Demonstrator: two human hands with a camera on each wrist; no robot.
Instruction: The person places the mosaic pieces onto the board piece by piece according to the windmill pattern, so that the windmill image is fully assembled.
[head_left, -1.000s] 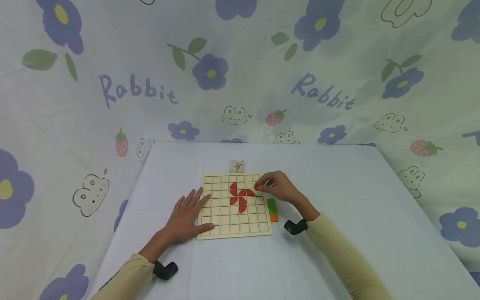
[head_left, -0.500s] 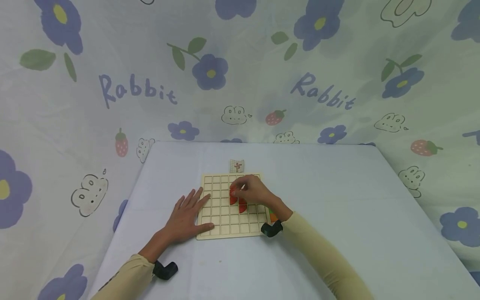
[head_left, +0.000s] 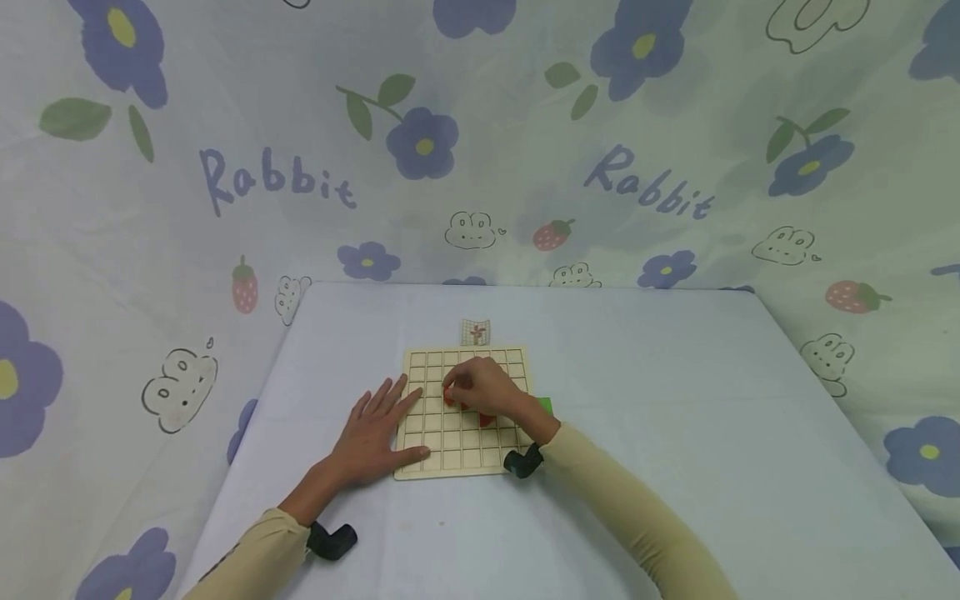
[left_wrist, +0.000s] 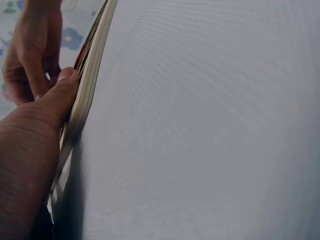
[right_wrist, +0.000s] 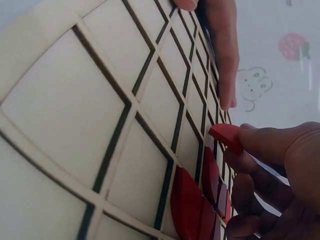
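Observation:
A pale wooden board with a square grid (head_left: pixel 442 457) lies on the white-covered table. My left hand (head_left: pixel 366 440) rests with spread fingers on the board's left edge; in the left wrist view its thumb (left_wrist: pixel 62 95) lies over the rim. Between thumb and fingers, my right hand (head_left: pixel 489 388) pinches a red curved piece (right_wrist: pixel 227 136) just above the grid, left of the board's middle. More red pieces (right_wrist: pixel 187 207) sit in grid cells below that hand, which partly covers them in the head view.
A small card with a grid and a pinwheel picture (head_left: pixel 476 332) lies behind the board. At the board's right edge a green piece (head_left: pixel 545 406) shows, partly behind the right wrist. A patterned cloth (head_left: pixel 420 225) hangs behind the table.
Holding the red piece, my right hand has moved left from the board's right side, over the red pieces, to left of the middle. My left hand has stayed put.

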